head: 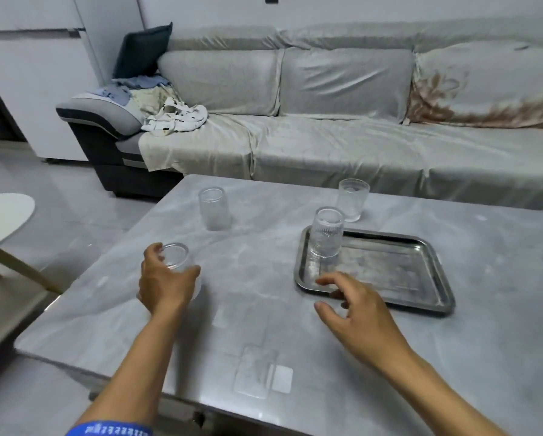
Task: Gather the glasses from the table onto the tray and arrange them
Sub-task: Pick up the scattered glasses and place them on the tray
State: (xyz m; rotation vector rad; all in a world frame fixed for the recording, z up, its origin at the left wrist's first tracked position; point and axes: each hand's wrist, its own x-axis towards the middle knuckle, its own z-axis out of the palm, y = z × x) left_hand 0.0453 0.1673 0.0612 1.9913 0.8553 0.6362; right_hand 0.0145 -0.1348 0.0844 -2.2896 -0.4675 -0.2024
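Left hand [164, 280] is wrapping its fingers around a short glass [177, 258] at the desk's [264, 325] near-left corner, apparently readying it for the tray [390, 272]. Right hand [355, 305] is hovering spread and empty over the tray's near rim, perhaps to steady it. One ribbed glass [325, 232] is standing in the tray's far-left corner, leaving room; two glasses [214, 209] [352, 199] are waiting on the desk beyond.

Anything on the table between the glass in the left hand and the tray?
Nothing: in the head view, bare tabletop separates the held glass from the tray.
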